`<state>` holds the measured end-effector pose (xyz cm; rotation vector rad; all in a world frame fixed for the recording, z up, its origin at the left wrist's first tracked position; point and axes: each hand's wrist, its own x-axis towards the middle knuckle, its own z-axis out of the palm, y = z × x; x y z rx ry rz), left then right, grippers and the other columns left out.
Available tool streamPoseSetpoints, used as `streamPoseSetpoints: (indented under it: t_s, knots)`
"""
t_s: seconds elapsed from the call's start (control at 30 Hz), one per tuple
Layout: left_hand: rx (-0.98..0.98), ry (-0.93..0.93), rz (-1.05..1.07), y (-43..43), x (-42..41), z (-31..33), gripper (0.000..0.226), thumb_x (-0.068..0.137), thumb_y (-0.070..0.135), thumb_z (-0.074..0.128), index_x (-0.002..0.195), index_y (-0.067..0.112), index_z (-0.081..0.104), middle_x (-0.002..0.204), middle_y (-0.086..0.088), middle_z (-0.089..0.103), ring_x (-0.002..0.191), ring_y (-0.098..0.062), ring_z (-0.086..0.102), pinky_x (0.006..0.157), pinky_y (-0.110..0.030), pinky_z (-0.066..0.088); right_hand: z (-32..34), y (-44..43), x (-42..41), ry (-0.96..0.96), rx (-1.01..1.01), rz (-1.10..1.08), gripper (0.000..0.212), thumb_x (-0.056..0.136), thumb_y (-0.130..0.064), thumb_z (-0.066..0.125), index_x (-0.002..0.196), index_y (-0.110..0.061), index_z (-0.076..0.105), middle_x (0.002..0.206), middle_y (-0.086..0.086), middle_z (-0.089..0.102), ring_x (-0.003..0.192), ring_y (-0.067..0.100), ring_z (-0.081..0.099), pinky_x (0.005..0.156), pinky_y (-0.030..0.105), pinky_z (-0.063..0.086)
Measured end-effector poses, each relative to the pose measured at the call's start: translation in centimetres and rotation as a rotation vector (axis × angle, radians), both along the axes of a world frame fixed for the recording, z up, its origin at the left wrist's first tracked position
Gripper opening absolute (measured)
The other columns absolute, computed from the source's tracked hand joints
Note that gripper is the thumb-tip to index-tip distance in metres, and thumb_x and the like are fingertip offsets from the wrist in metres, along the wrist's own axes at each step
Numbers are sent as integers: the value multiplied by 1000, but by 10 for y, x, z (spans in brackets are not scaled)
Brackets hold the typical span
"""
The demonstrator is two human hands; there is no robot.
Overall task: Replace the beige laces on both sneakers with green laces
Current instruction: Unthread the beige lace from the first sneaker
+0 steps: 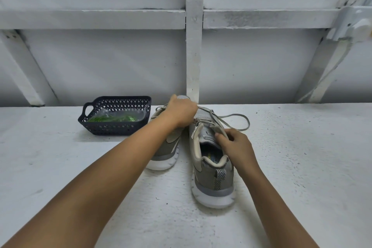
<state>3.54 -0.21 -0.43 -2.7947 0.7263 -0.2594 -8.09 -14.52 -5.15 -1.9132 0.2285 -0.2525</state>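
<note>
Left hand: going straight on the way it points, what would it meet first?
Likely the white upright post on the wall: the left hand lies over the sneaker toes, just short of it. Depth is unclear.

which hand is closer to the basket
Left. The left hand holds the toe end of the sneaker, just right of the basket; the right hand pinches the laces farther right, nearer the person.

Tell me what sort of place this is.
Probably a bare workbench or storage ledge, not a living room: a rough white-painted surface, a wall of white-painted beams behind it, and a dark basket and two sneakers set out.
</note>
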Motion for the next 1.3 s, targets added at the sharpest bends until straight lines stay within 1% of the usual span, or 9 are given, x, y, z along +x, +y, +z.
streamPoseSetpoints:
  t_s: [0.1,0.23,0.33,0.63,0.8,0.93,1.1,1.2,1.3]
  knots:
    - [12,19,-42,0,0,-5,23,91,16,45,105,19,63,108,0,66,103,-24,60,92,-39,28,0,0,0,-6,6,-2,5,86,-27,61,88,-26,66,82,-12,65,81,6,61,67,22,43]
    - [-2,-62,-18,-2,-1,-9,15,90,15,44,93,20,58,102,-2,67,96,-25,61,90,-39,29,0,0,0,-8,10,-3,4,86,-27,61,87,-27,66,82,-12,66,82,6,61,67,23,43]
    - [-96,-48,37,1,0,-6,16,88,15,45,94,20,59,98,-1,66,94,-24,59,88,-39,27,0,0,0,-3,8,-2,5,86,-27,61,88,-26,66,83,-11,66,83,8,62,68,24,43]
    - [-300,-36,159,1,-1,-10,22,87,20,50,104,21,62,108,-2,64,107,-27,55,89,-40,31,-1,0,0,0,-21,-36,15,90,-28,57,97,-20,68,89,-5,66,85,12,59,64,22,39]
    - [-404,-84,158,1,0,-10,22,86,8,43,103,15,55,101,-7,65,96,-30,58,81,-38,29,-1,0,-3,-67,-108,-75,16,91,-27,55,79,-23,65,73,-8,63,70,4,55,58,16,38]
    - [-511,-82,213,5,3,-6,22,90,9,40,107,12,53,100,-11,66,93,-33,59,87,-42,32,0,1,-4,-76,-125,-79,19,91,-32,56,73,-27,61,66,-13,59,65,-1,52,51,9,34]
    - [-476,-99,237,4,-2,-6,27,87,10,41,113,10,48,106,-12,62,98,-33,57,86,-41,31,0,0,-3,-41,-92,-64,12,90,-33,57,81,-27,64,73,-15,61,71,-3,54,55,12,34]
    - [-361,-113,246,-3,-7,-8,31,91,25,42,112,9,57,117,-12,58,111,-31,50,90,-42,31,0,0,-3,-37,-75,-63,11,89,-31,58,83,-26,65,75,-13,62,73,-1,55,57,15,36]
    - [-222,-40,243,-8,-9,-14,37,94,39,41,106,14,65,121,-9,57,118,-29,44,94,-43,28,0,1,-2,-36,-74,-63,10,89,-31,58,83,-26,65,75,-12,62,73,0,55,58,15,36]
